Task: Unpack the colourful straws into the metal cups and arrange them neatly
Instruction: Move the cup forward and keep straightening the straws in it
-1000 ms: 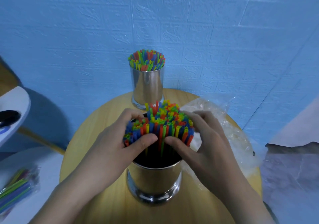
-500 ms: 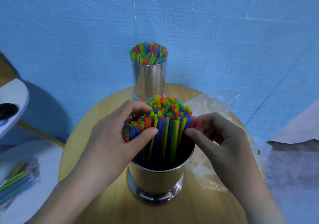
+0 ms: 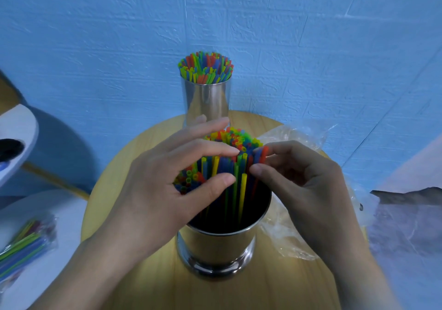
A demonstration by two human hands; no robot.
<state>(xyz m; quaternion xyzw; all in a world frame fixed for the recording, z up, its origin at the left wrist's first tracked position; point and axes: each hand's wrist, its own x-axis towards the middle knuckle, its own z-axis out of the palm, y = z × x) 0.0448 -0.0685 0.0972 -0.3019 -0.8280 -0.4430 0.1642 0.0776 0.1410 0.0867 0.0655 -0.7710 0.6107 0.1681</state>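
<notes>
A near metal cup [image 3: 216,250] stands at the middle of the round wooden table [image 3: 275,285]. A loose bunch of colourful straws [image 3: 229,166] stands in it, leaning away from me. My left hand [image 3: 162,185] wraps round the left part of the bunch, thumb in front and fingers over the straw tops. My right hand [image 3: 303,178] pinches the straws on the right side of the bunch between thumb and fingertips. A far metal cup [image 3: 207,101] near the wall is packed full of straws [image 3: 205,67].
A crumpled clear plastic bag [image 3: 299,137] lies on the table right of the near cup. At the left a white surface [image 3: 59,214] carries a sealed packet of straws [image 3: 21,247]. A blue textured wall [image 3: 311,34] rises close behind the table.
The bunch has loosened and spread in the near cup. My left fingers have risen over the straw tops. My right hand has moved from cupping the bunch to pinching its right side.
</notes>
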